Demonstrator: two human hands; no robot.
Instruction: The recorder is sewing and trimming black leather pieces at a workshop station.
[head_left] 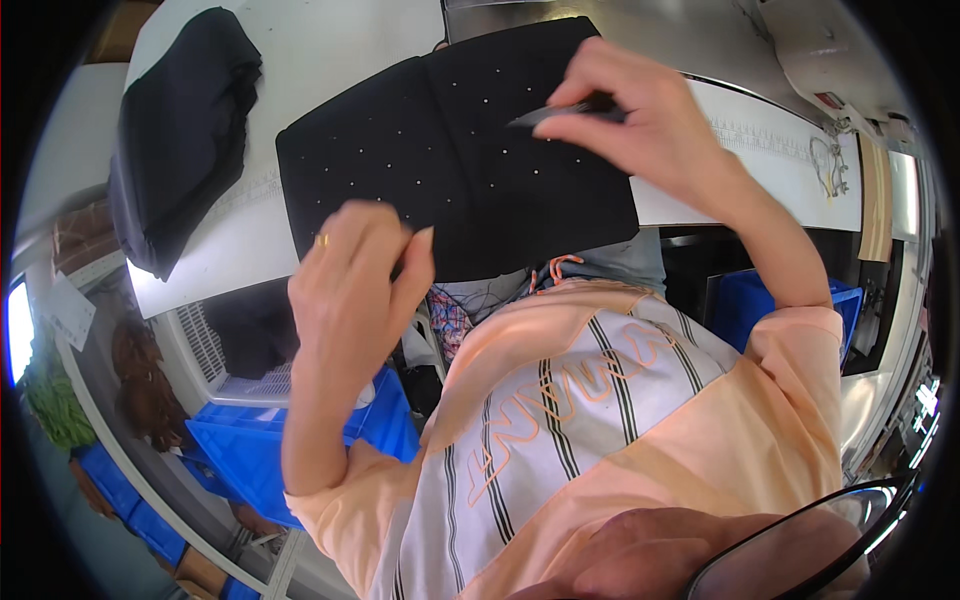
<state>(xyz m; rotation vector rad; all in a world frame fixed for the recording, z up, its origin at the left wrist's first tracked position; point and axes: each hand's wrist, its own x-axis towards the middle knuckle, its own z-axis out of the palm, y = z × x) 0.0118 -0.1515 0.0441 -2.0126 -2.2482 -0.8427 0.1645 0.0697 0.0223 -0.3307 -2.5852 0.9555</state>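
Dotted black cloth point(450, 205) laid out under both hands

The cloth lies mid-table, its near edge toward the person's torso point(560, 400) — probably so its whole face is within reach. The right hand point(660, 115) pinches a slim pointed tool point(550, 114) over the right half, seemingly for fine control. The left hand point(350, 260) curls above the near left corner — whether holding anything, I cannot tell. White table point(780, 165) shows bare rightward; a dark bundle point(180, 150) limits room leftward.

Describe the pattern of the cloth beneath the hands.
The cloth is black, sparsely dotted with white; the head view shows it best.
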